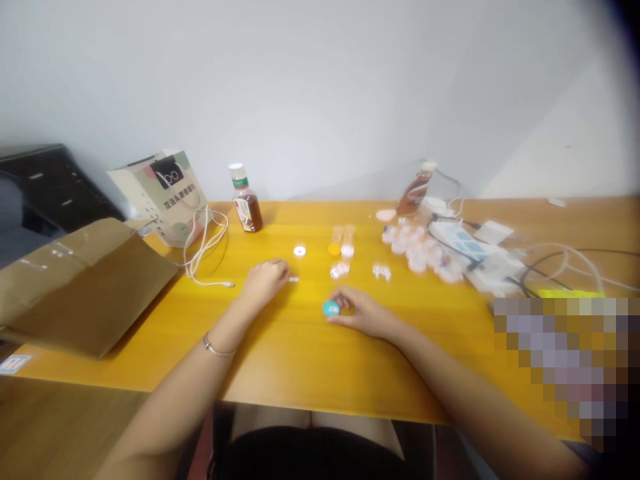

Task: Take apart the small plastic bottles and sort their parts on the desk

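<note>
My right hand (363, 312) grips a round teal lid (331, 309) between thumb and fingers, just above the table. My left hand (266, 279) rests on the table with its fingers curled. A small white piece (294, 279) lies at its fingertips; whether the fingers pinch it is too blurred to make out. Beyond the hands are a white round lid (299, 251), a yellow lid (334, 249) and another whitish lid (347, 251), the last two in front of small clear containers (343, 233). Two clusters of small white pieces (340, 270) lie nearer my right hand.
At left stand a brown paper bag (85, 287), a printed gift bag (175, 193) and a coiled white cable (205, 247). A bottle (247, 207) stands at the back; another bottle (417, 190) tilts at right, behind clear cups (417, 250), a white device (467, 250) and wires.
</note>
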{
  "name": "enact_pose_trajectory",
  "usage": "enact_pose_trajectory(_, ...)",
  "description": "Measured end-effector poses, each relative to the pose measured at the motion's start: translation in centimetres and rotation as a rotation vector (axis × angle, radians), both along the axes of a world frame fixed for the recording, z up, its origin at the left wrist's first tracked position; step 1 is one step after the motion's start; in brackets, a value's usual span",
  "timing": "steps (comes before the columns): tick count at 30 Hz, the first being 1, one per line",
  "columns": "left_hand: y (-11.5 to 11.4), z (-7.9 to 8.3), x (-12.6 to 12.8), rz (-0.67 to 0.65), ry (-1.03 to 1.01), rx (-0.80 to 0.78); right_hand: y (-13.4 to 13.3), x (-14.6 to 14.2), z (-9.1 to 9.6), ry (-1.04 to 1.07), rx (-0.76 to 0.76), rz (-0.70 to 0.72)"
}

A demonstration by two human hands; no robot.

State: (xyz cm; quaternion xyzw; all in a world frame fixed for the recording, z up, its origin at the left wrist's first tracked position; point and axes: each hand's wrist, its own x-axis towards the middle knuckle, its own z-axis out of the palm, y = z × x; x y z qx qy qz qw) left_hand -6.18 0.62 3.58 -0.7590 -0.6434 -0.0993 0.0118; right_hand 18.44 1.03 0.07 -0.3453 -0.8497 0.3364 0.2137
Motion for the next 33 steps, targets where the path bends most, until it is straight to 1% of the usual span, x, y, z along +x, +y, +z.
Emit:
enact_pose_trajectory(3, 0.1, -0.1, -0.2, 0.025, 0.018, -0.041, 0.0, 0.0, 0.0, 0.003, 0.004, 0.005)
enact_pose_trajectory(8, 0.4, -0.7, 0.0, -0.030, -0.023, -0.080, 0.0, 0.0, 0.0, 0.008, 0.011, -0.001)
enact_pose_trajectory(16, 0.8, -1.6, -0.2, -0.124, -0.102, -0.045, -0.2, 0.0, 0.4, -0.002, 0.012, 0.004)
enact_pose_trajectory(22, 0.3, -1.5, 0.4, -0.167, -0.141, 0.014, -0.1, 0.0, 0.3, 0.005, -0.004, 0.013)
enact_pose_trajectory(23, 0.0, -1.4, 0.7, -0.192, -0.153, 0.031, -0.1, 0.0, 0.3, 0.006, -0.007, 0.014)
enact_pose_trajectory(25, -0.6, -1.1, 1.5, -0.289, -0.186, 0.051, -0.1, 0.0, 0.3, 0.008, -0.011, 0.012)
enact_pose_trajectory(28, -1.8, -0.9, 3.1, -0.506, -0.244, 0.031, -0.2, 0.0, 0.4, 0.014, -0.013, 0.012)
enact_pose_trajectory(30, -2.4, -1.0, 4.1, -0.622, -0.277, 0.001, -0.2, 0.0, 0.3, 0.026, -0.007, 0.024)
enact_pose_trajectory(33, -2.8, -1.6, 5.2, -0.695, -0.300, -0.015, -0.1, -0.1, 0.2, 0.031, 0.006, 0.030)
